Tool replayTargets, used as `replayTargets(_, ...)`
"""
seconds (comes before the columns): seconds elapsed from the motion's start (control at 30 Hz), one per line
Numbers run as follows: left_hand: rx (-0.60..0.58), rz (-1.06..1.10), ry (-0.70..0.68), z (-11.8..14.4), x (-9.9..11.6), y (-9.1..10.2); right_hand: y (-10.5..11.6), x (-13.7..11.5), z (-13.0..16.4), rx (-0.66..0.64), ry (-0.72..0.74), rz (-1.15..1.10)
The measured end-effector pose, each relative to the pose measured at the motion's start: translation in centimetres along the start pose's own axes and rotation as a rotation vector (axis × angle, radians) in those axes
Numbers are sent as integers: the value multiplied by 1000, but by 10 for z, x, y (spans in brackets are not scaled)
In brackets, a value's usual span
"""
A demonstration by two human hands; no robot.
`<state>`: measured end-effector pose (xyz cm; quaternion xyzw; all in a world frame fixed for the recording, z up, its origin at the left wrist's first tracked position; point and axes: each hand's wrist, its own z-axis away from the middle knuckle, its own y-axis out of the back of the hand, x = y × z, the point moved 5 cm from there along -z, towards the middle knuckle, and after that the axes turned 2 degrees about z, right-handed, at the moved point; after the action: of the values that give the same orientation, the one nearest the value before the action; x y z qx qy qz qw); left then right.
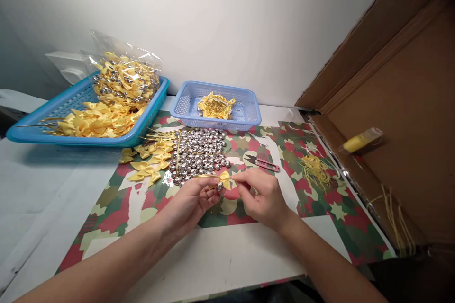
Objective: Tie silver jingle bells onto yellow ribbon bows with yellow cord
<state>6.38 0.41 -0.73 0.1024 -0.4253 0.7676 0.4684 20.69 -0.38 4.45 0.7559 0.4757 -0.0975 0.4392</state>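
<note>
Between my two hands is a yellow ribbon bow [224,178] with a silver bell [220,186] hanging just under it. My left hand [197,197] pinches the bow's left side, where a gold cord sticks out toward the left. The fingers of my right hand [263,195] are closed at the bow's right edge; whatever thin thread they grip is too small to make out. Just beyond my left hand lies a spread of silver bells [201,151]. Several loose yellow bows [151,163] with gold cords lie to their left.
A large blue basket [71,139] at left holds yellow bows and a clear bag [126,73] of belled bows. Behind the bells stands a smaller blue basket [216,124] with finished-looking bows. Pink-handled thread snips [263,163], yellow thread scraps [315,170] and a cardboard wall [398,85] are at right.
</note>
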Motion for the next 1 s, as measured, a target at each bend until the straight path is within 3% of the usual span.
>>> replayTargets(0.13, -18, 12, -2, -4, -2, 2, -1, 1, 0, -1, -4, -10)
replayTargets(0.4, -101, 29, -13, -4, -4, 1, -7, 6, 3, -4, -155, -108)
replayTargets(0.57, -57, 69, -2, -1, -2, 1, -7, 9, 4, 0, -178, -128)
replayTargets(1.0, 28, 1, 38, 0, -1, 2, -3, 5, 2, -20, -53, -44)
